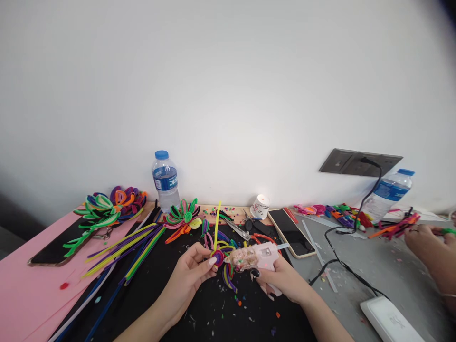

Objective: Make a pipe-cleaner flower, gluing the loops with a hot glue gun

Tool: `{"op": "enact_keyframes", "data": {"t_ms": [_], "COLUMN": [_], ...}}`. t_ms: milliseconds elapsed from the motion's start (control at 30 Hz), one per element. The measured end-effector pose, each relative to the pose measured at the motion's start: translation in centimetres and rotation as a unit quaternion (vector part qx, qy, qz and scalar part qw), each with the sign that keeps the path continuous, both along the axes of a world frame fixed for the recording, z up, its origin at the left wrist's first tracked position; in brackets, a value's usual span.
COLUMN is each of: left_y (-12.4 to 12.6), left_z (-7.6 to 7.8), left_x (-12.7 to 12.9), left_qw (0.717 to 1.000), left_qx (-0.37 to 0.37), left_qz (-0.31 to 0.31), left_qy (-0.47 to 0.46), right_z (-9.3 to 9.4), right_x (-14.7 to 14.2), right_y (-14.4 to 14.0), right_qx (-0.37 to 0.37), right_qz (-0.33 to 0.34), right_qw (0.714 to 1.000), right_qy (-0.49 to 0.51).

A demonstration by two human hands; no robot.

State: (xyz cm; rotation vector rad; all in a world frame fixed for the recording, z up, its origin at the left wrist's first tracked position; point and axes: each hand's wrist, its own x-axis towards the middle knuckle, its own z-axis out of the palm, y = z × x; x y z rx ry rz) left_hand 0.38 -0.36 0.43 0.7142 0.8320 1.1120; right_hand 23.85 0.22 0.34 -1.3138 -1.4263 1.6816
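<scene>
Between the thumb and fingers of my left hand (194,268) is a small purple and magenta pipe cleaner coil (218,257), with a yellow pipe cleaner (217,225) rising beside it. My right hand (281,278) grips a white glue gun (265,256) with a clear glue stick poking out of its back. The gun's nozzle end is wrapped in something lumpy and points left, close to the coil; whether it touches I cannot tell. Just behind lie looped pipe cleaner petals (230,280) in purple, yellow and green, partly hidden by the hands.
A water bottle (166,183), paper cup (260,207), scissors (242,232) and phone (292,232) stand or lie along the back. Loose pipe cleaners (124,247) and finished flowers (114,209) are at left. A black cord (331,244) crosses the right side, near another person's hand (427,244).
</scene>
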Motion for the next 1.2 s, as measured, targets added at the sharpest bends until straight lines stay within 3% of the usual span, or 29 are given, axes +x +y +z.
{"op": "enact_keyframes", "data": {"t_ms": [800, 1200], "left_y": [-0.24, -0.38], "left_z": [-0.26, 0.06], "left_x": [-0.04, 0.11], "left_qw": [0.999, 0.997], "left_qx": [0.003, -0.006], "left_qz": [-0.047, -0.083], "left_qy": [0.000, 0.003], "right_z": [0.06, 0.31], "right_x": [-0.10, -0.32], "right_y": [-0.03, -0.23], "right_qx": [0.003, 0.013], "right_qz": [-0.016, -0.013], "right_qw": [0.999, 1.000], "right_qy": [0.036, 0.001]}}
